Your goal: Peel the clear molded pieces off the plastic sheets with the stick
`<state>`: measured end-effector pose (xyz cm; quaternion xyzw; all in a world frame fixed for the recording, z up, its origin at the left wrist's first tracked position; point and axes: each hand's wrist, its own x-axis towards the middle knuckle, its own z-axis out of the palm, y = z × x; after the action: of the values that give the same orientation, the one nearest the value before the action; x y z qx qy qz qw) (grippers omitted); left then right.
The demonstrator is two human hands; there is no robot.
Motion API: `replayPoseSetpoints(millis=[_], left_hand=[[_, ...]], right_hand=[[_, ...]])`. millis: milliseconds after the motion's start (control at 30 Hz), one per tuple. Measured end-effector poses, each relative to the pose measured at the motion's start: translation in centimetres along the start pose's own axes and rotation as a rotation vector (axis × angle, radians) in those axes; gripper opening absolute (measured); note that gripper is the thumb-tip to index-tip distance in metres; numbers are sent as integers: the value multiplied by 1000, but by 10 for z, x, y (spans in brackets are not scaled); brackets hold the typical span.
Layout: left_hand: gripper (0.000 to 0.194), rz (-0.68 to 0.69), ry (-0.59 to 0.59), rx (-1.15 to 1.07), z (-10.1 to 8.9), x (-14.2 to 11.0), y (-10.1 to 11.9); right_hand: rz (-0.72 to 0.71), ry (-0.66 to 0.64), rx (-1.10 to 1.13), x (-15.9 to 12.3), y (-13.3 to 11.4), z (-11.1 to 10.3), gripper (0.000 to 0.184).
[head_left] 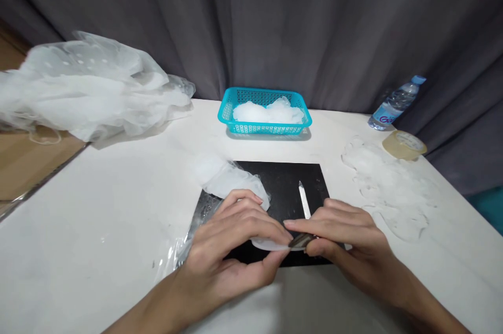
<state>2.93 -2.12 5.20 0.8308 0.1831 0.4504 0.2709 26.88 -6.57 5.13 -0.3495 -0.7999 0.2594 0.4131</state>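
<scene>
The mat lies on the surface. Behind the mat sits the basket. Right of the mat are the tape roll and bottle.

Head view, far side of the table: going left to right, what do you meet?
Big crumpled clear plastic bag → turquoise basket with white plastic pieces inside → water bottle → roll of clear tape.

The light is soft and even, coming from above. The white table looks bright and a bit washed out. Small, faint shadows sit under the blue basket. The edges bend and look blurry.
</scene>
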Motion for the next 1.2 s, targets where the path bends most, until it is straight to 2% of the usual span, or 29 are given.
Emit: replayPoseSetpoints(millis=[133,333,533,700,800,967,1067,1200], left_hand=[[21,-8,2,9,1,-2,-2],[21,-13,18,21,2,-5,-3],[22,-13,14,32,3,-3,-3],[25,-23,75,5,7,-4,-4],[24,-37,75,-7,7,-2,-4],[20,-79,69,-1,4,0,-3],[20,-109,62,-7,2,-1,-3],[21,-145,48,-3,1,-4,-3]], right_hand=[[6,2,4,-1,0,1,29],[74,82,24,-2,5,3,26],[135,92,-1,-1,8,-5,25],[225,174,-229,2,23,-15,28],[339,189,-423,0,41,-15,32],[554,178,-598,-8,68,-17,43],[567,189,-670,-12,82,-16,45],[465,221,-760,-12,93,-1,48]])
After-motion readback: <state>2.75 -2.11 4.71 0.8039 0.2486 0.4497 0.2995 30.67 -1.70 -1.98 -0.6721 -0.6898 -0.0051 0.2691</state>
